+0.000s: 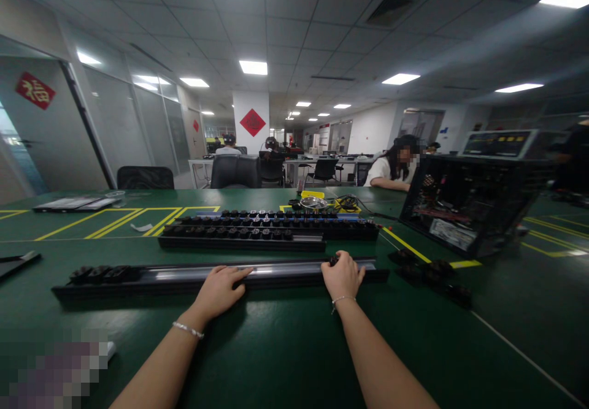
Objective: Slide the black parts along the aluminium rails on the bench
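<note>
A long black rail with a shiny metal channel (280,271) lies crosswise on the green table in front of me. My left hand (221,289) rests on the rail near its middle, fingers stretched out and holding nothing. Toward the rail's right end, my right hand (343,279) grips a small black part (333,261) over the channel; the fingers partly cover it. Several black knobbed parts (99,274) sit in a row at the rail's left end. Loose black parts (435,271) lie on the table to the right of my right hand.
Behind the rail stand more black rails (239,243) filled with similar parts. An open computer case (473,206) is at the right. Farther back are a metal dish (313,202) and cables (348,203). A person (391,170) sits across the table. White paper (140,227) lies left.
</note>
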A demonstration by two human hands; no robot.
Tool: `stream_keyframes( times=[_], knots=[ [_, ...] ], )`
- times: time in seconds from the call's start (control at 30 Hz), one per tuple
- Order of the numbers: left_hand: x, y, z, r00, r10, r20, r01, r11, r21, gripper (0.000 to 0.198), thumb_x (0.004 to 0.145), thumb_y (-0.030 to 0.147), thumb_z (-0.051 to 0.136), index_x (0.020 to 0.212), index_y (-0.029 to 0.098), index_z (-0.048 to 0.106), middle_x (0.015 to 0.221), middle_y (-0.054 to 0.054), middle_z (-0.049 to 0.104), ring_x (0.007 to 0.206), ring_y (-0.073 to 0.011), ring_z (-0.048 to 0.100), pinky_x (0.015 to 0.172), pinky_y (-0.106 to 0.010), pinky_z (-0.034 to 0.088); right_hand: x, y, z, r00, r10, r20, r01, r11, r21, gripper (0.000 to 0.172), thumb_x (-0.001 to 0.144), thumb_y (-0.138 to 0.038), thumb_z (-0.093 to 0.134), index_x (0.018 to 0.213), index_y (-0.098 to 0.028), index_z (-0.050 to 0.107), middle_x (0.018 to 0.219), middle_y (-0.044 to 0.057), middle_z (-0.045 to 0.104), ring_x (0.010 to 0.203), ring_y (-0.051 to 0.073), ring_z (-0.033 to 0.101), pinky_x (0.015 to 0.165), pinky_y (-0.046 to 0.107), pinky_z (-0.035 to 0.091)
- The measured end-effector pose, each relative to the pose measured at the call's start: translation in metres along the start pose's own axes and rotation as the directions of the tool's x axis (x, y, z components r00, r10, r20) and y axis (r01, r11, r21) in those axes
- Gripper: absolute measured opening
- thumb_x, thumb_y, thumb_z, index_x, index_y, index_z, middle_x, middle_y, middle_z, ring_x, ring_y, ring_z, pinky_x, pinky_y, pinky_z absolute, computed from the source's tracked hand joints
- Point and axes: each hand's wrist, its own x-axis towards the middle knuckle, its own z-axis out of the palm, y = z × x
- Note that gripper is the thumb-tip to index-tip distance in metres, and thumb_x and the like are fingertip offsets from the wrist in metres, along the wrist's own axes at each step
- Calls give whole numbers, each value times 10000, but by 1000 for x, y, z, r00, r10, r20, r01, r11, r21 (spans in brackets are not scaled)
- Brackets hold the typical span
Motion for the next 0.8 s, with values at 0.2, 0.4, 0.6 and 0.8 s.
stream_keyframes(
  times=[0.2,0.4,0.6,0.8],
  knots=[
    [0,0,0,1000,-6,8,7,1000,-4,443,787,313,429,1223,323,511,1072,-12,652,1008,-171,551,970,-367,294,1,2,0,1000,10,-14,-10,1000,-5,354,669,-245,491,1011,-162,523,1029,105,611,1027,253,508,1016,466,120],
    [0,-1,1,1000,5,4,-5,1000,-10,441,791,321,426,1224,325,509,1054,-11,655,978,-169,562,970,-373,296,2,1,-1,1000,19,1,-19,1000,-8,358,672,-239,487,1020,-160,520,1043,106,611,1042,253,500,1017,455,117],
    [1,-3,2,1000,15,-11,-15,1000,-14,394,836,359,377,1197,329,531,1021,-1,662,958,-166,563,931,-366,328,5,4,-3,1000,19,-11,-19,1000,-24,361,672,-244,495,1021,-153,527,1034,104,615,1021,252,510,991,417,181],
    [1,-5,6,999,24,-22,-25,1000,-19,396,858,420,344,1192,328,536,1029,-1,661,978,-173,561,906,-359,345,9,9,-7,1000,18,-1,-18,999,-49,345,680,-257,496,1004,-145,538,979,105,619,971,237,530,897,342,289]
  ],
)
